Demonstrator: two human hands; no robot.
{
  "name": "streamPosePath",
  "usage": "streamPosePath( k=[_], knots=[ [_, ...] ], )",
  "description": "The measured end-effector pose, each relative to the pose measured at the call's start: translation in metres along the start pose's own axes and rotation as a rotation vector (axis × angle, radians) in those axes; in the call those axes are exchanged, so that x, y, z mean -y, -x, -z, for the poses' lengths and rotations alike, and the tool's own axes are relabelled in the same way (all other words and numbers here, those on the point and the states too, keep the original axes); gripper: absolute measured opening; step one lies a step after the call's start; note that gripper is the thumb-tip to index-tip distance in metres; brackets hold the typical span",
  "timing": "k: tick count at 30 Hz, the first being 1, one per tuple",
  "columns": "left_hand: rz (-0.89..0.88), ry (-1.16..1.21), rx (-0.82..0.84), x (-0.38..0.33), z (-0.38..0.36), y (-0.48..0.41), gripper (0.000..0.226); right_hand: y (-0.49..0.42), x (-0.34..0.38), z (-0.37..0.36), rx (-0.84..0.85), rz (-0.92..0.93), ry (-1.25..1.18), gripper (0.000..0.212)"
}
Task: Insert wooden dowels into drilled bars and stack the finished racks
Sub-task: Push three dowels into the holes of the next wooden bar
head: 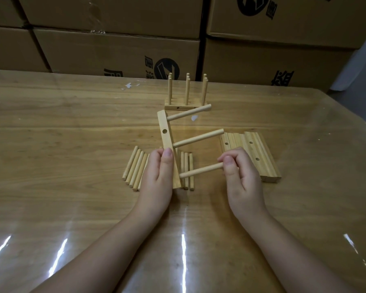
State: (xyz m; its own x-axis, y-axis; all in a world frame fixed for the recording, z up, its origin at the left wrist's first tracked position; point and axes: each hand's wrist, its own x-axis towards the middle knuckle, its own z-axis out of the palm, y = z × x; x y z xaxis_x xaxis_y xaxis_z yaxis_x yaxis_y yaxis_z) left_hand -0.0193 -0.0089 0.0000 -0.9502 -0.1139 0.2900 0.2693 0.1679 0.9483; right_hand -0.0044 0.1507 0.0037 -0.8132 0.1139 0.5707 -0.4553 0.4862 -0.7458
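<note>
My left hand (157, 178) grips a drilled wooden bar (166, 136) held above the table, its long side running away from me. Three dowels stick out of the bar to the right: a far one (189, 114), a middle one (199, 138), and a near one (201, 171). My right hand (239, 176) pinches the free end of the near dowel between thumb and fingers. Loose dowels (135, 168) lie on the table under and beside the bar. Finished racks (187, 102) with upright dowels stand behind.
A row of drilled bars (251, 153) lies flat on the table to the right of my right hand. The wooden table (72, 123) has a glossy cover. Stacked cardboard boxes (114, 49) form a wall along the table's far edge.
</note>
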Motion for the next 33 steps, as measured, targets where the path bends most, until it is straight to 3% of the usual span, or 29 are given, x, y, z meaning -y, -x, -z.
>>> streamPosePath(
  k=[15, 21, 33],
  knots=[
    [0.010, 0.052, -0.008, 0.0021, 0.0012, -0.0009, 0.038, 0.0001, -0.0048, 0.0007, 0.085, 0.041, 0.054, 0.033],
    [0.019, 0.046, -0.010, 0.0028, 0.0015, -0.0016, 0.036, 0.0003, -0.0006, -0.0017, 0.064, 0.060, 0.096, 0.026],
    [0.002, 0.001, 0.012, 0.0021, 0.0017, -0.0004, 0.038, 0.0017, 0.0019, -0.0004, 0.092, 0.036, 0.097, 0.037]
  ],
)
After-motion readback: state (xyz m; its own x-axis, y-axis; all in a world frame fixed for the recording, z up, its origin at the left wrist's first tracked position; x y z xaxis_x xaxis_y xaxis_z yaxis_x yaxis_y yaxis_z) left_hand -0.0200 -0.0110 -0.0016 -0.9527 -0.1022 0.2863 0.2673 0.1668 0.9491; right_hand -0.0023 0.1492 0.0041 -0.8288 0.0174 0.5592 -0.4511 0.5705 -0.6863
